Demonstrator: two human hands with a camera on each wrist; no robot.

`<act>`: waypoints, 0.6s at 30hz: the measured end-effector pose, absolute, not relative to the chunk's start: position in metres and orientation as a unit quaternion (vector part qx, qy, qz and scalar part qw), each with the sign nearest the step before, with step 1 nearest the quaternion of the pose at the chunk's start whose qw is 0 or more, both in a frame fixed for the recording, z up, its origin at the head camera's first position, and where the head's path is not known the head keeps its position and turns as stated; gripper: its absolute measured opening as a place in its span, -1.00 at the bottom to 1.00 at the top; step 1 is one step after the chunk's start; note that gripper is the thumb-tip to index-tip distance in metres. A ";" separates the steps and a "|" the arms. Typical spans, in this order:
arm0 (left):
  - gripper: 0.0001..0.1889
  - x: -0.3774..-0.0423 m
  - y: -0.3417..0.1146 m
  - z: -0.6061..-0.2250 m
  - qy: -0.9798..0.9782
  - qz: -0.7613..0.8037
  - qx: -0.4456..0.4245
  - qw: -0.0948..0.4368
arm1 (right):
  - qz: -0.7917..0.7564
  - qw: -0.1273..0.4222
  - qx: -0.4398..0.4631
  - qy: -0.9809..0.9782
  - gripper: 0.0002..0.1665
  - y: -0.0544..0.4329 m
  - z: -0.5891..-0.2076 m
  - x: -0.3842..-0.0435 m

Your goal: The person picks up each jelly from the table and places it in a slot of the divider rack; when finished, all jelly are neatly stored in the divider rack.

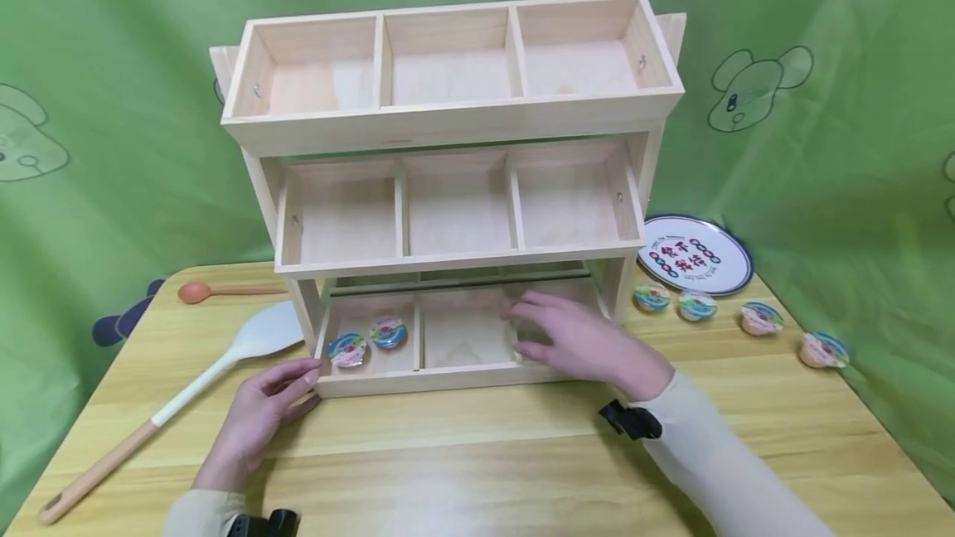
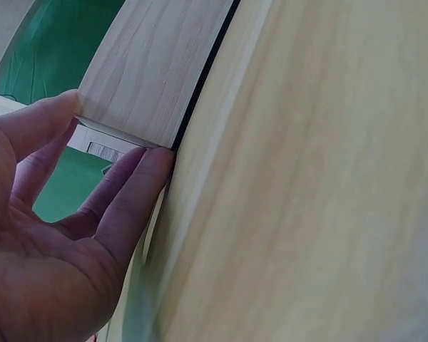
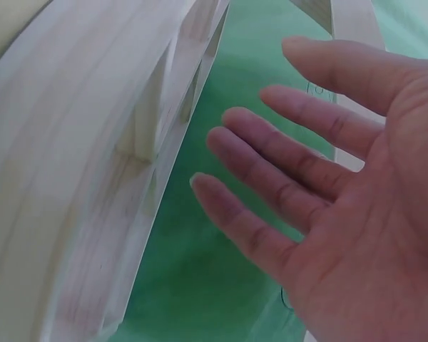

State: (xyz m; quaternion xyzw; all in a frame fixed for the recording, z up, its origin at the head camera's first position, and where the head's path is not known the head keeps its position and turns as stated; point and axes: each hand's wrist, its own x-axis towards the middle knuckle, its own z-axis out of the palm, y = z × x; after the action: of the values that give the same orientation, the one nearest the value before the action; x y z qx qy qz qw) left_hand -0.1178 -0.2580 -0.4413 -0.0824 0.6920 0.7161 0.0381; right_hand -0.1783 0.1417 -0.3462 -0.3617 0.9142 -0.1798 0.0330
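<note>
A pale wooden rack stands on the table, with a top tray [image 1: 448,124], a middle tray [image 1: 462,259] and a bottom tray [image 1: 448,382], each split into three compartments. My left hand [image 1: 257,413] holds the front left corner of the bottom tray, thumb at its upper edge and fingertips at the lower one in the left wrist view. Two small sealed jelly cups, one pink [image 1: 347,350] and one orange [image 1: 389,332], lie in that tray's left compartment. Over its right compartment is my right hand [image 1: 578,341], its fingers [image 3: 253,160] spread loosely with nothing between them.
Right of the rack, several jelly cups [image 1: 697,306] form a row before a round plate [image 1: 697,255] with printed writing. To the left lie a white spatula [image 1: 257,334] with a wooden handle and an orange spoon [image 1: 196,292]. A green curtain [image 1: 821,147] hangs behind.
</note>
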 end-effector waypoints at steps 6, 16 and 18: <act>-0.59 -0.117 -0.260 -0.440 0.696 0.713 -0.082 0.038 | -0.181 0.043 -0.347 0.919 -0.48 0.160 -0.347 -0.169; -0.61 -0.118 -0.258 -0.442 0.691 0.717 -0.079 0.041 | -0.199 0.036 -0.303 0.931 -0.53 0.196 -0.349 -0.163; -0.61 -0.118 -0.258 -0.442 0.691 0.717 -0.081 0.041 | -0.205 0.033 -0.293 0.933 -0.52 0.202 -0.349 -0.161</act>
State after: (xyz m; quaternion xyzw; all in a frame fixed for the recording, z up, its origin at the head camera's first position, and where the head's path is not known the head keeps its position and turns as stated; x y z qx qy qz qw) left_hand -0.1180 -0.2583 -0.4416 -0.0808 0.6915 0.7167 0.0406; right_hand -0.1607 0.2023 -0.3492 -0.2932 0.9333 -0.2046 0.0325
